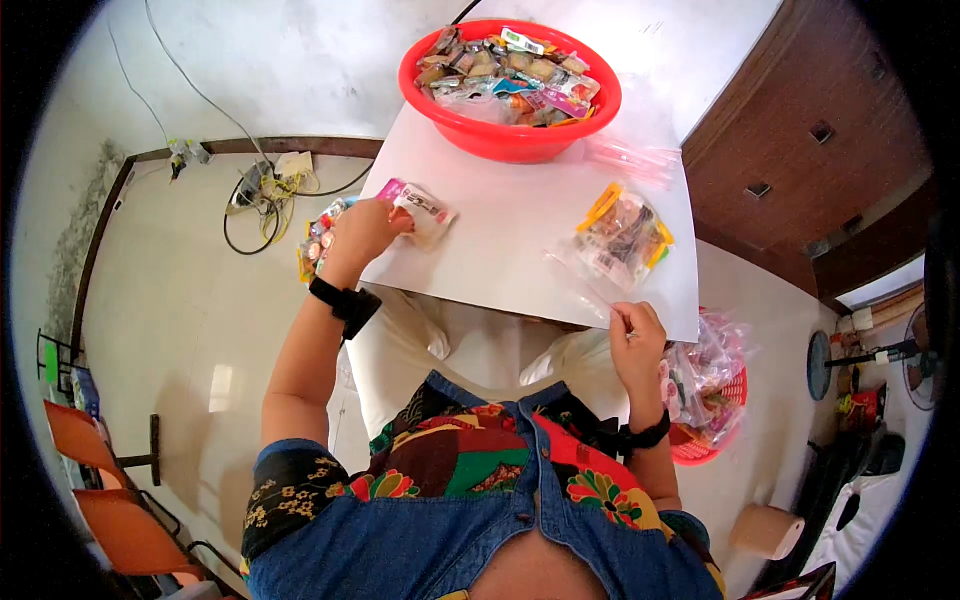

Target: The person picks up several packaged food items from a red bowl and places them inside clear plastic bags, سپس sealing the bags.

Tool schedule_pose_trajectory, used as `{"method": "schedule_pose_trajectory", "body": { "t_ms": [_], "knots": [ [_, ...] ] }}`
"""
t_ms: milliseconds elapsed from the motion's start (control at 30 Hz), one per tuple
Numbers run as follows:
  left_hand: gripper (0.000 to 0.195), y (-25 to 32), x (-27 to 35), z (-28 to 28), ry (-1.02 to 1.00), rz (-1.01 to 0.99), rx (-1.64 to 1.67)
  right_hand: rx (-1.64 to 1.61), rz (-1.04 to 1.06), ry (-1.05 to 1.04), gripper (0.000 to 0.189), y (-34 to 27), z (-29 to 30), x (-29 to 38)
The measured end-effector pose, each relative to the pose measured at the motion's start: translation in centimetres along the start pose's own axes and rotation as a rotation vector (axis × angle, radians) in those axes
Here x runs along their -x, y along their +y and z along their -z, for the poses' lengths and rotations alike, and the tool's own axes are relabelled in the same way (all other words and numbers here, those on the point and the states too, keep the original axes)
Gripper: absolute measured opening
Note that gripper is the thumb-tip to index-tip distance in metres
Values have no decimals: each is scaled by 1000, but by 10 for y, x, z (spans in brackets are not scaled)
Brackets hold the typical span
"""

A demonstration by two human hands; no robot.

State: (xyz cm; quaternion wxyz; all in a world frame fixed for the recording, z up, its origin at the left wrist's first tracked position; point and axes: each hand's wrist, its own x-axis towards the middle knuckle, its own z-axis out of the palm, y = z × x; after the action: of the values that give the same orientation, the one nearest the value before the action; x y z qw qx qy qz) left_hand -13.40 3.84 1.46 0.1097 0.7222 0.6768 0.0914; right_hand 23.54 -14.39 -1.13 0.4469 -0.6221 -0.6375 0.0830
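My left hand (375, 231) is at the left edge of the white table (495, 232), its fingers gripping a small pink and white snack packet (429, 210). At the table's front right, my right hand (637, 337) pinches the edge of a clear plastic bag (581, 281). Several yellow-edged snack packets (626, 232) lie at the bag's far end; whether all of them are inside it I cannot tell. Toward the back stands a red plastic basin (510, 146), heaped with small wrapped snacks (517, 75).
Flat clear bags (634, 154) lie beside the basin. More colourful packets (322, 236) sit below the table's left edge. A red basket (724, 397) of filled bags stands right, on the floor. Cables (262, 195) tangle at left; orange chairs (127, 532) line the lower left.
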Motion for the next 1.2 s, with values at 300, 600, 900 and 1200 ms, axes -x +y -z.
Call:
{"method": "schedule_pose_trajectory", "body": {
  "t_ms": [300,600,900,1200],
  "knots": [
    [69,-2,-29,-16,-68,-403,-25,24,53,50,6,3,-6,-2],
    [33,4,36,-23,-396,56,830,-47,39,117,7,-2,-11,-8],
    [46,125,93,-37,-1070,54,1598,-100,73,139,11,-6,-8,-21],
    [41,166,65,-59,-947,96,1663,-220,7,260,11,-3,10,-34]
  ]
}}
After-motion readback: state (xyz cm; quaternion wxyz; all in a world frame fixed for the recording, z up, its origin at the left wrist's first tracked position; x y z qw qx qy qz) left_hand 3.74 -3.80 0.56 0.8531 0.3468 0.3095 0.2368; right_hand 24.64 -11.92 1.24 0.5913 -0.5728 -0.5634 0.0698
